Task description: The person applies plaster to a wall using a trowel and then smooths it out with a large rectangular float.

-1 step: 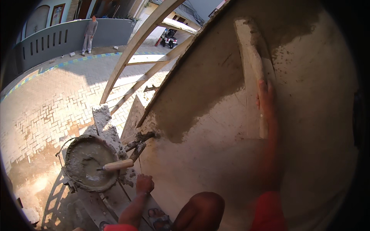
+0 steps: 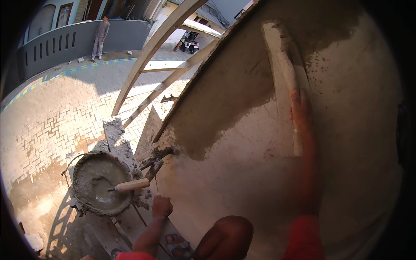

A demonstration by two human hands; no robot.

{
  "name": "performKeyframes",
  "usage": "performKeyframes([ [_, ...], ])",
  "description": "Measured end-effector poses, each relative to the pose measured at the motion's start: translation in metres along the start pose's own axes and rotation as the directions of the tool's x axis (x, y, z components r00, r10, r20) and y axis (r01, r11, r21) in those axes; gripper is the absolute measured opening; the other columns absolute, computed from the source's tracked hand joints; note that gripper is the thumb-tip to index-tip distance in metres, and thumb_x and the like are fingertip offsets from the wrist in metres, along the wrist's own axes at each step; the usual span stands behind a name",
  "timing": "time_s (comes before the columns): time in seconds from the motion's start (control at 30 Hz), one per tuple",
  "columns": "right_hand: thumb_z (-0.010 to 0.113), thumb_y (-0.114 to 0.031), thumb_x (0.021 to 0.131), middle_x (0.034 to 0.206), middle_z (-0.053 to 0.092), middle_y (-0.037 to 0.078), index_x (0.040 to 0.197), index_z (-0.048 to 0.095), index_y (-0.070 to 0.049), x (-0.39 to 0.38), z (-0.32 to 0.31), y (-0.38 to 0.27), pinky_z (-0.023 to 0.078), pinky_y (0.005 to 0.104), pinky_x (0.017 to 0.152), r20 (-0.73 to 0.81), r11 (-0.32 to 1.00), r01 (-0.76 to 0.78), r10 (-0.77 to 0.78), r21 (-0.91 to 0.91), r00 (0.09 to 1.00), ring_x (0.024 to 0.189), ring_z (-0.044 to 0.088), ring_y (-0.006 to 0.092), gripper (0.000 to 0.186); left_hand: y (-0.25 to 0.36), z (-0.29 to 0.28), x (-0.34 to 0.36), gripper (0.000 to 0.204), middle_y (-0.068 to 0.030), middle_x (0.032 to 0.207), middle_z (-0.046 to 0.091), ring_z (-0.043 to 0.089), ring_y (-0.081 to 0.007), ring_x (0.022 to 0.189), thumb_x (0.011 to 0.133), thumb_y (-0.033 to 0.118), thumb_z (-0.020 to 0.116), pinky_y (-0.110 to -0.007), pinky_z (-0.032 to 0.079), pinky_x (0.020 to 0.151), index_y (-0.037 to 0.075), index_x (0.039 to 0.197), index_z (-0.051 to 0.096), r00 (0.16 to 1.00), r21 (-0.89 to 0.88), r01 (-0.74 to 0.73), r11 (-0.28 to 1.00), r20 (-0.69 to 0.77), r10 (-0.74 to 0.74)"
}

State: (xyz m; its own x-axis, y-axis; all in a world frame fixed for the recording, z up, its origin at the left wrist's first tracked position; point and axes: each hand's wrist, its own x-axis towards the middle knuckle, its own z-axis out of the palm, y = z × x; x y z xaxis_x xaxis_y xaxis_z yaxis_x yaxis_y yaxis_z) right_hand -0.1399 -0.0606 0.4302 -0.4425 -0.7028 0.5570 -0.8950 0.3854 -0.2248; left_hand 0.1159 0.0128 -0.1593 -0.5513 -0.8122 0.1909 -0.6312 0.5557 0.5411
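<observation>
My right hand (image 2: 300, 113) is stretched up and shut on a long pale wooden float (image 2: 281, 82), pressed flat against the wall (image 2: 359, 143). Dark wet plaster (image 2: 229, 95) covers the wall's upper part; the lower part is paler. My left hand (image 2: 161, 206) is low, with fingers curled, resting at the edge of a mortar-smeared plank (image 2: 130, 223), just right of a trowel with a wooden handle (image 2: 132, 185). The trowel lies in a round bucket of grey mortar (image 2: 89, 184). My bent knee (image 2: 227, 236) and a sandalled foot (image 2: 175, 242) show at the bottom.
Wooden beams (image 2: 158, 45) lean along the wall's left edge. Far below lies brick paving (image 2: 56, 112). A person (image 2: 100, 39) stands by a grey fence (image 2: 52, 47), and a motorbike (image 2: 190, 43) is parked beyond. Lumps of mortar lie on the plank end (image 2: 113, 130).
</observation>
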Motion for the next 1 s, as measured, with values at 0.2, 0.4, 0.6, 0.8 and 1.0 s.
performKeyframes([
  [0.2,0.032,-0.051,0.103,0.144,0.040,0.029,0.144,0.034,0.004,-0.074,-0.031,0.005,0.033,0.0467,0.110,0.284,0.838,0.020,0.162,-0.546,0.945,0.133,0.042,0.0402,0.069,-0.021,-0.003,-0.006,0.014,-0.0103,0.077,0.064,0.060,-0.0273,0.084,0.081,0.018,0.055,-0.041,0.042,0.084,0.010,0.082,0.067,1.000,-0.044,0.016,0.999,-0.005,-0.016],
  [0.4,0.035,-0.054,0.100,0.121,0.055,0.023,0.145,0.032,0.005,-0.081,-0.137,0.060,0.050,0.0399,0.083,0.042,0.826,-0.203,0.263,-0.526,0.964,0.101,0.059,0.0290,0.074,0.001,-0.002,0.001,0.015,-0.0119,0.079,0.065,0.060,-0.0276,0.087,0.080,0.019,0.056,-0.041,0.042,0.085,0.009,0.082,0.067,0.996,-0.028,0.004,1.000,0.087,-0.002],
  [0.6,0.041,-0.057,0.098,0.098,0.064,0.019,0.139,0.040,0.007,-0.052,-0.063,-0.024,0.053,0.0375,0.068,0.208,0.918,-0.168,0.254,-0.359,0.945,0.082,0.065,0.0247,0.076,-0.010,0.001,-0.006,0.017,-0.0124,0.082,0.068,0.060,-0.0277,0.090,0.081,0.021,0.057,-0.042,0.039,0.091,0.008,0.084,0.068,0.997,0.049,-0.002,0.999,0.076,-0.002],
  [0.8,0.038,-0.061,0.097,0.110,0.062,0.025,0.139,0.040,0.009,-0.034,-0.119,0.031,0.049,0.0466,0.086,0.260,0.733,0.291,-0.160,-0.614,0.952,0.101,0.064,0.0350,0.081,-0.012,0.007,-0.002,0.018,-0.0146,0.080,0.067,0.062,-0.0306,0.088,0.077,0.022,0.060,-0.045,0.039,0.095,0.008,0.083,0.069,0.997,0.027,0.000,1.000,0.072,-0.002],
  [1.0,0.043,-0.067,0.093,0.072,0.056,0.007,0.131,0.049,0.005,0.047,-0.214,-0.032,0.046,0.0310,0.048,-0.302,0.974,-0.139,0.080,-0.180,0.950,0.053,0.052,0.0147,0.082,-0.015,0.008,-0.003,0.016,-0.0139,0.073,0.066,0.061,-0.0305,0.082,0.075,0.021,0.060,-0.045,0.041,0.090,0.008,0.077,0.068,0.998,0.050,-0.019,0.999,0.054,0.017],
])
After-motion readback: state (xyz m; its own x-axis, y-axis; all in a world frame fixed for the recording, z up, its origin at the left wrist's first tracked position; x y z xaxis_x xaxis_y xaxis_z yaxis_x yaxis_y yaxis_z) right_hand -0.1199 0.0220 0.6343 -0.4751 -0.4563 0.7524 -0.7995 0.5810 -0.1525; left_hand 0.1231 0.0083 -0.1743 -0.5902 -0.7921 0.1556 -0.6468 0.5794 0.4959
